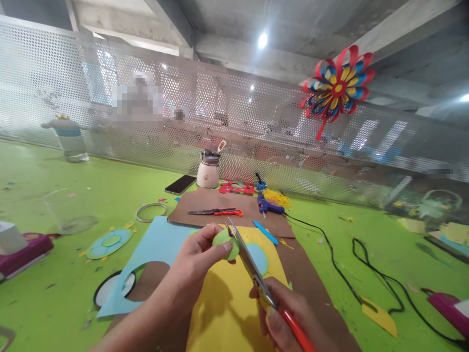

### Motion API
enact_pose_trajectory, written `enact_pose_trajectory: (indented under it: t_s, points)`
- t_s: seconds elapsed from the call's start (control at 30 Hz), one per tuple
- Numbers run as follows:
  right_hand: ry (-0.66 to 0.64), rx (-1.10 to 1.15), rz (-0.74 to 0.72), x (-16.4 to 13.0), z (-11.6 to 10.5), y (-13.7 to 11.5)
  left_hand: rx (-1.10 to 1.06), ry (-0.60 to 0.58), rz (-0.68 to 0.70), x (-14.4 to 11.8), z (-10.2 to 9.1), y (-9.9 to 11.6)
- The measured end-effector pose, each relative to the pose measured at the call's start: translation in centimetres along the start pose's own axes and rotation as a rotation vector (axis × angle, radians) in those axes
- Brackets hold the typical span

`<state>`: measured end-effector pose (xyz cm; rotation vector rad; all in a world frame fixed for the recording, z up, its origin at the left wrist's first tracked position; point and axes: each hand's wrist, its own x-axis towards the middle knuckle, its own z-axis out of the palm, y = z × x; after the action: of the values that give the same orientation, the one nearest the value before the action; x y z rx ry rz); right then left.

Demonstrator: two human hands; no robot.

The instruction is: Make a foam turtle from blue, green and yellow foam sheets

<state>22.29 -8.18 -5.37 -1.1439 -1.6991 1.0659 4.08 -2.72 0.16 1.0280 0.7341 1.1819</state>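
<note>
Two hands are showing above the green surface (47,176). The left hand (198,256) is pinching a small green paper piece (224,240) between thumb and fingers, holding it up over a yellow sheet (227,313). The right hand (289,318) is closed round the red handles of a pair of scissors (252,266), whose blades are parted a little and touching the green piece's edge.

Two pairs of scissors are in view: the one being held and a second pair of scissors (216,211) lying shut on the brown sheet (220,203). One blue glue gun (267,205) is resting at the far edge of that sheet, its black cord (366,274) trailing off to the right. One light-blue sheet (154,249) with a round hole is lying left of the yellow one. One phone (180,184) and one white jar (208,171) are standing near the mesh wall, where one paper flower (339,85) is hanging. No readable writing is showing anywhere.
</note>
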Motion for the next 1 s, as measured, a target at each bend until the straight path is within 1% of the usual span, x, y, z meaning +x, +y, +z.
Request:
enact_pose_trajectory:
  t_s: [0.23,0.47,0.83,1.0]
  points:
    - [-0.006,0.013,0.032,-0.12,0.04,-0.18,0.009,0.005,0.010,-0.13,0.13,0.06]
    - [-0.003,0.020,0.036,-0.09,0.08,-0.45,0.004,-0.001,0.008,0.04,-0.04,0.05]
    - [0.008,0.024,0.033,-0.27,0.22,-0.30,-0.029,0.021,0.012,-0.06,0.25,0.21]
    - [0.006,0.022,0.041,-0.28,0.24,-0.39,-0.016,0.011,0.000,-0.09,0.24,0.35]
